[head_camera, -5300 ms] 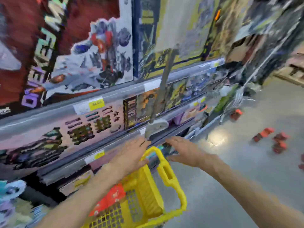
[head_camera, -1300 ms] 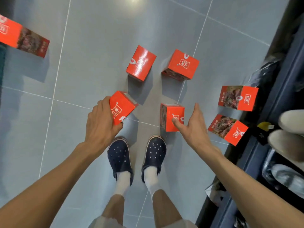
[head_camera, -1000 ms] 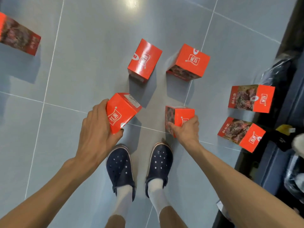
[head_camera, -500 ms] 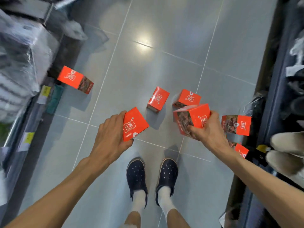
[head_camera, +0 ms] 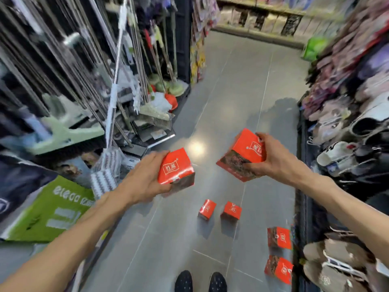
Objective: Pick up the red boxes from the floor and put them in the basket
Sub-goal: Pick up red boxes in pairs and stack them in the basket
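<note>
Above the aisle floor (head_camera: 242, 106), left hand (head_camera: 145, 180) gripped one red box (head_camera: 175, 167), fingers curled round its side; right hand (head_camera: 273, 159) gripped a second red box (head_camera: 242, 154) likewise. Four more boxes (head_camera: 231, 210) lay on the floor below, near the right-hand shelves (head_camera: 347, 123). Basket not in view. Judgement: stiff, light cardboard cartons with smooth, possibly slippery faces; best held across opposite faces, thumb opposing fingers.

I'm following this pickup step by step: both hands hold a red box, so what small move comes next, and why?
Probably turn to find the basket: the left hand grips one red box, the right hand another, no basket shows, and four boxes lie on the floor.
</note>
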Demonstrator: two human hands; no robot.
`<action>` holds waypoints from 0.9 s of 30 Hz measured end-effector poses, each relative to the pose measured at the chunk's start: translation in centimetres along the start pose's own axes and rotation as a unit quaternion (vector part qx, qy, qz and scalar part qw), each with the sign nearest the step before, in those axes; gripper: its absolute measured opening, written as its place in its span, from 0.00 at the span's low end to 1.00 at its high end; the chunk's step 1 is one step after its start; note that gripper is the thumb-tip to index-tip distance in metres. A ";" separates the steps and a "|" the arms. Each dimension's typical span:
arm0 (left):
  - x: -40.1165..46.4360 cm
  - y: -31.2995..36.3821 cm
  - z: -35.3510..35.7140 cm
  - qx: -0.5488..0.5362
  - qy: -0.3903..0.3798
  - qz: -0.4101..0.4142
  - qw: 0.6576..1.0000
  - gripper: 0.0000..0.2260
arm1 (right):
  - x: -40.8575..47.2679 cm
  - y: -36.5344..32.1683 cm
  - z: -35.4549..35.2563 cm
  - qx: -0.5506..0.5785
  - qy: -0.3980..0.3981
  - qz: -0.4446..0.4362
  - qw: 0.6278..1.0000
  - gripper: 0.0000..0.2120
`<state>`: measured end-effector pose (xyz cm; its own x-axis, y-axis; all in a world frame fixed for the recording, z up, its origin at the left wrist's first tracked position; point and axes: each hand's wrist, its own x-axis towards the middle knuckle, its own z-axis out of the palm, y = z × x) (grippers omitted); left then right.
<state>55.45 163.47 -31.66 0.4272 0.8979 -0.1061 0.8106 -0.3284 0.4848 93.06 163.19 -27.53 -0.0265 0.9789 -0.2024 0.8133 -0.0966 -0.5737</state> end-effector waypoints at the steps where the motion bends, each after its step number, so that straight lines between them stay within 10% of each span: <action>1: -0.8 1.2 -2.8 0.007 0.015 0.004 1.000 0.42 | -0.3 -2.1 -2.1 0.004 -0.003 -0.017 1.000 0.44; 14: -18.0 11.8 -24.3 0.037 0.169 -0.124 0.977 0.44 | -4.8 -25.3 -13.6 -0.039 -0.073 -0.353 0.932 0.30; 27: -54.0 18.1 -22.8 0.034 0.329 -0.431 0.840 0.42 | -21.7 -49.0 -0.1 -0.066 -0.220 -0.605 0.762 0.32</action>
<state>37.89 115.71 2.61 -0.6255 0.7707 0.1218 0.7355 0.5302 0.4218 53.86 146.73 5.05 -0.9726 0.1794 0.1480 0.0897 0.8765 -0.4730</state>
